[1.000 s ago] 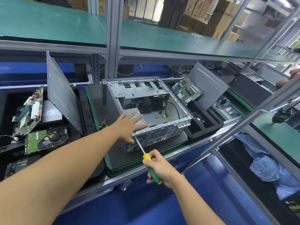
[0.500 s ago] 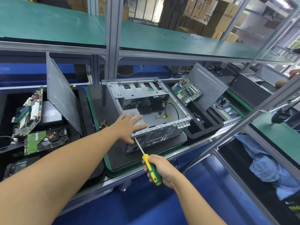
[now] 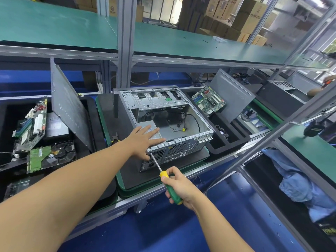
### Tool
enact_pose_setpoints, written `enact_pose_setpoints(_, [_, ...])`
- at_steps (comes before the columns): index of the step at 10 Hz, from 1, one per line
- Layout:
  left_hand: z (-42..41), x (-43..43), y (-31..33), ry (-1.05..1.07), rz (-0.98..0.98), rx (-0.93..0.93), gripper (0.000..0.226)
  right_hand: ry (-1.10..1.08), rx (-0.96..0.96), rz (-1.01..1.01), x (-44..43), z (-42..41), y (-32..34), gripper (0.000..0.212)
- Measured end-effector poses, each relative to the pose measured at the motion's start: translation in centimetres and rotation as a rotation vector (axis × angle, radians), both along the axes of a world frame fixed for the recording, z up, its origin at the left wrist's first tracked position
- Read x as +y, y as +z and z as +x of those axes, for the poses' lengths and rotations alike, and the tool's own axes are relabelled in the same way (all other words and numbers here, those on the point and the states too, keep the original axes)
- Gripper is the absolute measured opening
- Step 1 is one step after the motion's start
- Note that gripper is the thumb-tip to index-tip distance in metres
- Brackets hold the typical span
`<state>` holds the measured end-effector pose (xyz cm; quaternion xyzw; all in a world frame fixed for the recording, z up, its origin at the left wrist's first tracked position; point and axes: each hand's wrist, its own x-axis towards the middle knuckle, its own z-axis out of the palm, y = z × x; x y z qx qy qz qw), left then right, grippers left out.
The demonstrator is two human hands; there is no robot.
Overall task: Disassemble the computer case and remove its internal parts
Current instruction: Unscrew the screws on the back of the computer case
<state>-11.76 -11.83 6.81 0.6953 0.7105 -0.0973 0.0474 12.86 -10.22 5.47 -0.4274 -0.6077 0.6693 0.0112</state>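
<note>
Pressure should be kept straight along the green-and-yellow screwdriver (image 3: pixel 164 174), gripped by the curled right hand (image 3: pixel 181 186), so the tip is not slipped from the rear screw. The open grey metal computer case (image 3: pixel 179 147) on the dark mat (image 3: pixel 131 170) is steadied by the flat left hand (image 3: pixel 143 140), fingers straight. One case, one screwdriver and two leaning grey panels (image 3: pixel 67 106) are counted.

The left hand (image 3: pixel 142 141) hides part of the power supply (image 3: pixel 155 123).

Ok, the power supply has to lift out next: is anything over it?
Only the left hand, lying flat over the power supply and the rear rim of the case; otherwise its upper side is open.
</note>
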Motion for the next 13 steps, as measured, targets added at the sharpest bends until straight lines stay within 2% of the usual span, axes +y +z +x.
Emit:
enact_pose_setpoints(2, [0.1,-0.1,0.1,0.001,-0.001,-0.003,0.094,0.0,-0.063,-0.169,0.0,-0.7,0.4,0.033])
enact_pose_setpoints(4, [0.1,-0.1,0.2,0.003,-0.005,-0.003,0.094,0.05,-0.052,-0.075,-0.3,-0.5,0.9,0.029])
enact_pose_setpoints(5, [0.1,-0.1,0.1,0.006,-0.004,-0.001,0.094,0.045,0.006,-0.043,-0.3,-0.2,0.6,0.016])
enact_pose_setpoints(8, [0.1,-0.1,0.0,0.003,0.003,0.002,0.095,0.008,-0.022,-0.009,-0.5,-0.2,0.4,0.019])
enact_pose_setpoints(10, [0.0,0.0,0.0,0.003,0.002,0.006,0.096,-0.015,-0.07,-0.166,-0.5,-0.9,1.1,0.031])
enact_pose_setpoints(13, [-0.1,0.1,-0.3,0.004,0.012,0.01,0.096,-0.01,-0.008,-0.065,-0.4,-0.1,0.7,0.017])
